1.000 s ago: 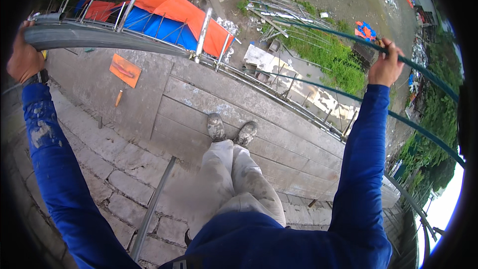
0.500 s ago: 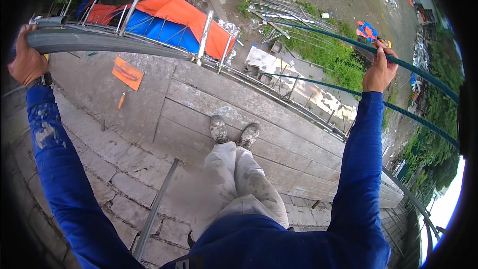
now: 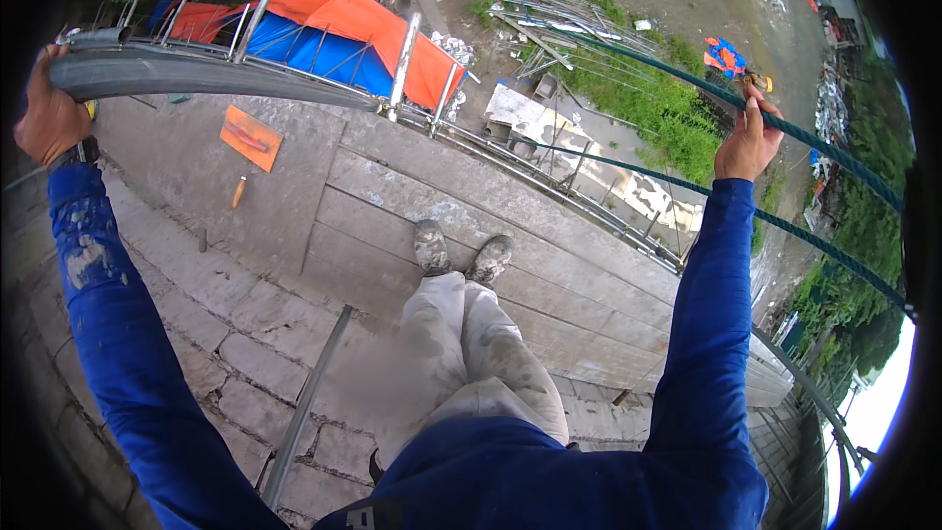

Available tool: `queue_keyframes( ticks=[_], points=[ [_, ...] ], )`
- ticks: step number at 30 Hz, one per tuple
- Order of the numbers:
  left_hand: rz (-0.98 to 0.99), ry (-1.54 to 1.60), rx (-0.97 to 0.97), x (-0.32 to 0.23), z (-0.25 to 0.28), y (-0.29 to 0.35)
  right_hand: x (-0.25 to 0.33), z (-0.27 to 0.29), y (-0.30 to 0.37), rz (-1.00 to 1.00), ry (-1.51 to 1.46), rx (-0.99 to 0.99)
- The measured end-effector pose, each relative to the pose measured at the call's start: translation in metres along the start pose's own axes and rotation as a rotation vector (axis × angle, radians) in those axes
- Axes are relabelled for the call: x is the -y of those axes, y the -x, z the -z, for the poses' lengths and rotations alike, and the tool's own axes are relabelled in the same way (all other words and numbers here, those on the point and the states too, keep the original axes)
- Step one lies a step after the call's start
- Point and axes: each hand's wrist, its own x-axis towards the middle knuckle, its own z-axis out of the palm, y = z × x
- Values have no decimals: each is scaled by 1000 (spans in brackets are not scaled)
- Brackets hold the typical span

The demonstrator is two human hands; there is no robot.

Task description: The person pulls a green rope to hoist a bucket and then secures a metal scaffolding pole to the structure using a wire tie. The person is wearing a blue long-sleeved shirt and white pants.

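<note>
At the far left my left hand is closed round the end of a thick grey pipe, which runs along the platform's outer side. Out over the edge at the right, my right hand grips a green rope between thumb and fingers. A second green strand passes behind my right wrist, apart from the fingers. On the planks lies an orange plastering float, and below it a small tool with a wooden handle, its head hard to make out.
My boots stand on a plank platform high above the ground. Scaffold rails line its outer edge; a block wall and a slanting metal pole are close by. Below are an orange-and-blue tarpaulin shelter and stacked poles.
Both hands keep their holds almost in place. The second rope strand hangs slightly lower at the right, and the view has shifted a little.
</note>
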Motion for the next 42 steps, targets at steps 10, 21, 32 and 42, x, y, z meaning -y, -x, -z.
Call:
queue_keyframes(
  ticks=[10,21,32,42],
  points=[
    [578,1171,-394,-49,8,-17,8,-8,-18,-137,44,33],
    [555,1246,-305,-42,2,-16,-16,-8,-31,-193,130,31],
    [592,1252,-429,-40,4,-18,116,-29,-29,333,-239,102],
    [668,1141,-267,-32,7,-15,98,-33,6,173,-209,271]
  ],
)
